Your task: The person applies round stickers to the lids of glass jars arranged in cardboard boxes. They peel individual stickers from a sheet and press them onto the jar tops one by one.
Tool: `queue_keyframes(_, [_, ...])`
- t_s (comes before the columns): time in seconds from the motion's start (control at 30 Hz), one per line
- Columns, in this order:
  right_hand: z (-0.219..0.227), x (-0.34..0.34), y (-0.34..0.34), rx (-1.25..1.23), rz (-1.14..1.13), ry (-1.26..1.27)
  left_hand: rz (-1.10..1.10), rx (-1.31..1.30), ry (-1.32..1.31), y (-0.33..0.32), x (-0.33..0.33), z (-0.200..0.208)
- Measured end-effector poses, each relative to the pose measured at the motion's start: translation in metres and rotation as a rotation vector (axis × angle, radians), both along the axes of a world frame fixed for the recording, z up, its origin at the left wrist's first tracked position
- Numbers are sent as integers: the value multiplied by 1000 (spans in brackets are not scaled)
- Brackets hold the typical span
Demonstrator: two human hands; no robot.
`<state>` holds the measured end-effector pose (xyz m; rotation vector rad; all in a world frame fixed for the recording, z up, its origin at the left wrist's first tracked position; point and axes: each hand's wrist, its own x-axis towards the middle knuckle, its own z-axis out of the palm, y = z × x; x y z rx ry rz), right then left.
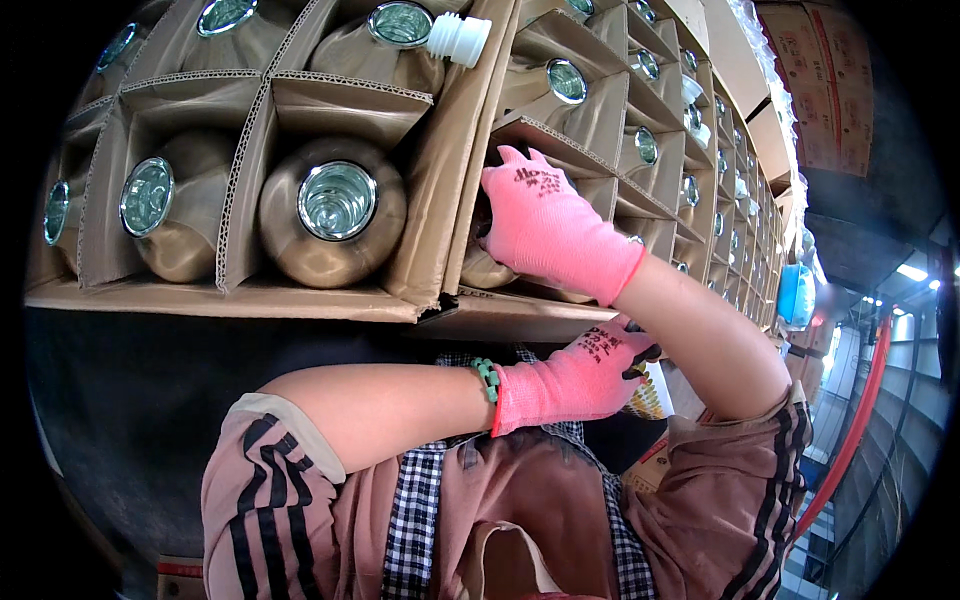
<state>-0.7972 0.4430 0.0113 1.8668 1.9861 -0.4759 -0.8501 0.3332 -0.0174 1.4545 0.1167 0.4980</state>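
Pink knitted gloves with dark palms cover both hands. My right hand (550, 225) reaches into a corner compartment of the right-hand carton (530, 312), its fingers curled over the top of a bronze-coloured glass flask liner (486, 270). The glove hides that liner's mouth. Below the carton's near edge, my left hand (585, 378) is closed, fingers bent in; what they hold, if anything, is hidden. In the left carton (300, 302) stand several similar liners, including a large round one (335, 205) with a clear, silver-edged mouth.
Cardboard dividers (245, 190) separate the liners. A white ribbed plastic stopper (458, 40) lies beside a liner mouth at the cartons' shared wall. More filled cartons run away to the right. Beyond them are a blue object (796, 297), a red curved rail (850, 420) and stacked brown boxes (820, 90).
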Motion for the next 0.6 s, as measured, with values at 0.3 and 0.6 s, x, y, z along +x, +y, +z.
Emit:
queue_keyframes(0.3, [67, 14, 0, 22, -452, 647, 91, -73, -57, 3, 2, 0])
queue_keyframes(0.6, [142, 73, -127, 817, -492, 368, 188, -199, -161, 40, 2, 23])
